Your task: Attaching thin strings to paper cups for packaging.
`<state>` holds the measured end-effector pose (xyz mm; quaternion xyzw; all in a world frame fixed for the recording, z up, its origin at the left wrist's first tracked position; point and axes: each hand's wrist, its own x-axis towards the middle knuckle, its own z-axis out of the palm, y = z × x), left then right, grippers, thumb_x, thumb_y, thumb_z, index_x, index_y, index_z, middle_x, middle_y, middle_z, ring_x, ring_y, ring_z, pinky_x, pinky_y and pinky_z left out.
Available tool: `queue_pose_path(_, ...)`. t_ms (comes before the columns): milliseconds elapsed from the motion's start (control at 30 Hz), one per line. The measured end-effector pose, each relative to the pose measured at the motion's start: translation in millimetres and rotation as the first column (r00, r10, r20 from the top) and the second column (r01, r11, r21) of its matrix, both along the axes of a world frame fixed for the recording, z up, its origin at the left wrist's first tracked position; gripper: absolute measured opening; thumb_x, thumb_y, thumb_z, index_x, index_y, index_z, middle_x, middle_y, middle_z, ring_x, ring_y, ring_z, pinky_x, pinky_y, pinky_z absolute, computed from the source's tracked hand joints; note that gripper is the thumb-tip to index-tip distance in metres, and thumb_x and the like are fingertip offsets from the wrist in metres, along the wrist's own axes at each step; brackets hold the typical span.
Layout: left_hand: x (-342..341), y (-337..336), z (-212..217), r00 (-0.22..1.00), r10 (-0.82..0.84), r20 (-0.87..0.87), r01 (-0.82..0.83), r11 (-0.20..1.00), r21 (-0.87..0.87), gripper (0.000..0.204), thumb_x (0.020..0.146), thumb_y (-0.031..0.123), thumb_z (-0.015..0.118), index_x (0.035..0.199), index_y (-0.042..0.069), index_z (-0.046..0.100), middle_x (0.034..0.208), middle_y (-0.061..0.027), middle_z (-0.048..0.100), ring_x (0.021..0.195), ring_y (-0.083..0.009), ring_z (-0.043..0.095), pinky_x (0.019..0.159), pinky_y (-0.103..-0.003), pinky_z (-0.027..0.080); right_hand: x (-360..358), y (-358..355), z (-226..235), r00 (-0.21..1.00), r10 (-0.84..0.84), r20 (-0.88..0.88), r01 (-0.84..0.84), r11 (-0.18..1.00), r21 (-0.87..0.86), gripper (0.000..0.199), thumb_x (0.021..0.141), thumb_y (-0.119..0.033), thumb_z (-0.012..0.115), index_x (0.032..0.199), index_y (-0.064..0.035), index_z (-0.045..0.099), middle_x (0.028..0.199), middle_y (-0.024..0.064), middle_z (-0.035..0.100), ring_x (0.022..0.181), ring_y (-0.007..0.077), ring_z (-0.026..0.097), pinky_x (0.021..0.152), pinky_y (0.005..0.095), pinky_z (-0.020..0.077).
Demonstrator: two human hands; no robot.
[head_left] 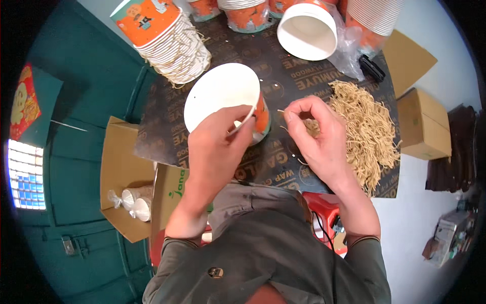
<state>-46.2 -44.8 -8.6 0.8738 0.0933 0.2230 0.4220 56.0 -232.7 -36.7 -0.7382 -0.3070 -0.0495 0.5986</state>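
Right of the round orange-and-white paper tub [223, 91] my left hand [215, 147] pinches, my right hand [321, 139] pinches thin tan twine [281, 111], tip leftward.

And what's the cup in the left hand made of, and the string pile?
Cup: likely coated paper, smooth; its wall looks thin, white inside and printed orange outside. String pile: perhaps twisted paper or jute, matte; strands look tan and curly, but I can't tell which.

The dark shirt [283, 243] has striped cuffs [365, 238] and an emblem [215, 272]; the trousers [253, 202] are grey.
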Motion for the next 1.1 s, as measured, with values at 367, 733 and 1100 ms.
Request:
queue_pose_path(367, -10, 32, 2, 0.997, -0.001, 0.077, 0.025, 0.954, -0.3, 0.028, 0.104, 0.003, 0.075, 0.131, -0.003, 0.075, 0.094, -0.0031, 0.079, 0.085, -0.0036, 0.069, 0.074, -0.022, 0.056, 2, 57, 6, 0.941, -0.003, 0.339, 0.007, 1.0, -0.011, 0.012, 0.094, -0.005, 0.079, 0.101, -0.0039, 0.069, 0.094, 0.014, 0.073, 0.085, 0.0366, 0.074, 0.073, 0.0457, 0.0584)
queue_pose_path(733, -9, 33, -2, 0.993, -0.034, 0.112, 0.073, 0.929, -0.364, 0.036, 0.103, 0.002, 0.075, 0.139, 0.001, 0.07, 0.105, -0.0081, 0.078, 0.088, -0.0104, 0.075, 0.079, -0.03, 0.065, 0, 66, 7, 0.905, 0.012, 0.425, 0.016, 0.998, -0.063, 0.014, 0.094, -0.005, 0.077, 0.103, -0.0045, 0.067, 0.099, 0.0125, 0.072, 0.085, 0.0358, 0.073, 0.074, 0.0451, 0.0577)
queue_pose_path(1100, -5, 28, -5, 0.995, -0.025, 0.099, 0.054, 0.949, -0.31, 0.04, 0.101, 0.007, 0.079, 0.14, 0.003, 0.07, 0.1, -0.006, 0.078, 0.084, -0.0077, 0.068, 0.077, -0.029, 0.062, 2, 64, 8, 0.877, -0.003, 0.48, 0.056, 0.994, -0.096, 0.014, 0.093, -0.005, 0.078, 0.103, -0.0048, 0.069, 0.103, 0.0119, 0.073, 0.089, 0.0334, 0.073, 0.077, 0.0434, 0.0583)
